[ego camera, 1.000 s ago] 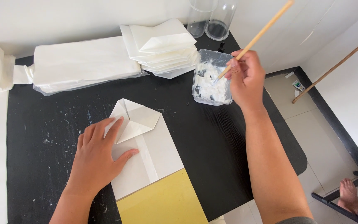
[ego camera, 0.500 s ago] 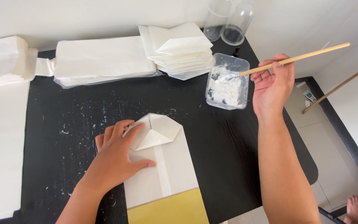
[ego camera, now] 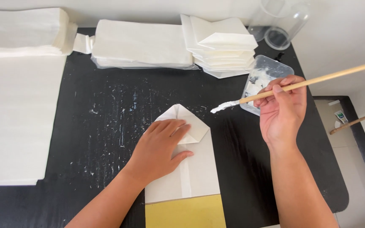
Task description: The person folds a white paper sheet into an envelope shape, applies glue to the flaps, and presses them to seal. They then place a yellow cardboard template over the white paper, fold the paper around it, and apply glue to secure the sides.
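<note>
Now lifted out of the clear plastic tub point(ego camera: 271, 69) and swung leftward, with the wooden stick point(ego camera: 305, 83) carrying a white paste-laden tip out over the black counter point(ego camera: 106, 109), short of the folded paper bag point(ego camera: 191, 169). Pinching that stick between thumb and curled fingers of the right hand point(ego camera: 281, 112), just in front of the tub. Pressing flat with the left hand point(ego camera: 159, 150), fingers spread and open, palm down on the bag's folded triangular end, gripping nothing. Lying lengthwise toward the wearer, white and oblong, with its pointed fold at the far end and a yellow sheet point(ego camera: 184, 211) under its near end. Sitting along the counter's far edge: a stack of folded white bags point(ego camera: 222, 46), a flat white bundle in clear wrap point(ego camera: 142, 44) to its left, another white bundle point(ego camera: 20, 31) at far left. Spreading down the left side, a large white sheet point(ego camera: 15, 122). Standing behind the tub, a clear jar point(ego camera: 281, 27).
</note>
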